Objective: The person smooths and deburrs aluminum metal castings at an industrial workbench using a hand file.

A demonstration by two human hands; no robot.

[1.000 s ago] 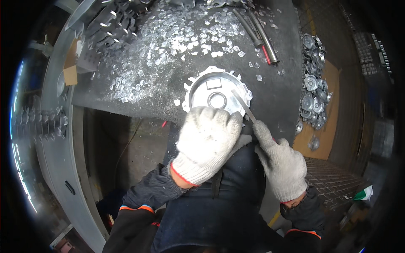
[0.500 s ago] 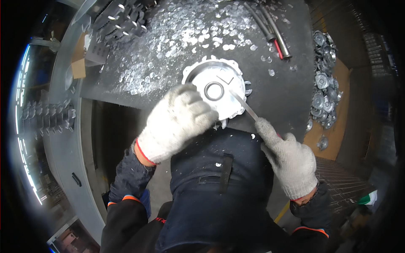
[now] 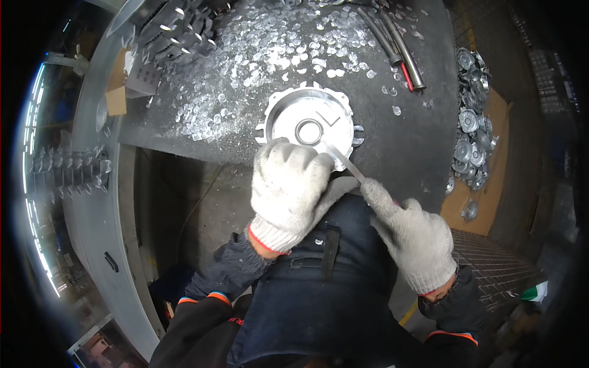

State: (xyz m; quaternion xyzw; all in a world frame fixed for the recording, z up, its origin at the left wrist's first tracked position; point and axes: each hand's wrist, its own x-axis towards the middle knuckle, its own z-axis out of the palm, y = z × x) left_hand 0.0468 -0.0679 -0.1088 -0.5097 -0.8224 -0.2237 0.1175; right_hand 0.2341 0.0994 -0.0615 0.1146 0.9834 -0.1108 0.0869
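Note:
A round silver metal casting (image 3: 282,119), shallow like a dish, lies near the table's front edge. It has a notched rim, a raised ring in the middle and an L-shaped mark. My left hand (image 3: 288,187), in a pale knit glove, is closed over the casting's near rim, its thumb stretched toward the right hand. Gloved too, my right hand (image 3: 411,236) grips a thin flat metal blade (image 3: 350,164); its handle is mostly hidden in the fist. The blade's tip reaches the casting's inside at the lower right, close to my left fingers.
Many small shiny metal scraps (image 3: 270,58) cover the dark tabletop (image 3: 405,141). Metal tubes (image 3: 402,52) and a red-handled tool (image 3: 407,76) lie at the far right. Castings are piled on cardboard (image 3: 485,202) beyond the right edge. Dark finned parts (image 3: 175,30) stand far left by a box (image 3: 144,76).
My left hand has moved right along the near rim. The casting has turned and shifted slightly left. The right hand with the blade has come a little left and down.

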